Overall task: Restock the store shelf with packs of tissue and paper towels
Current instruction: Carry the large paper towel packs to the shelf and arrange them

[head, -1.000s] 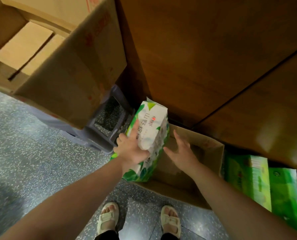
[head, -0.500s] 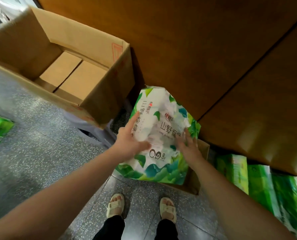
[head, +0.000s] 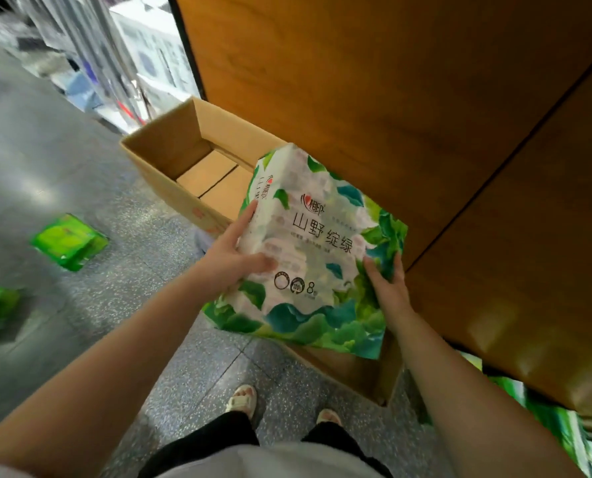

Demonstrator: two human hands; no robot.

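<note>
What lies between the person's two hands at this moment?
In the head view, the white-and-green tissue pack fills the stretch: the left hand holds its left edge and the right hand its right edge.

Warm indoor light falls from overhead, moderately bright. A soft glare patch sits on the wooden shelf panel [head: 494, 326] toward 4 o'clock, and a pale sheen spreads over the speckled floor [head: 46, 188] toward 9 o'clock. The shelving aisle [head: 122, 56] at 11 o'clock is washed out and streaked with motion blur. The green packs [head: 68, 241] on the floor are smeared. Straight lines bow outward toward the borders, typical of a wide lens.
</note>
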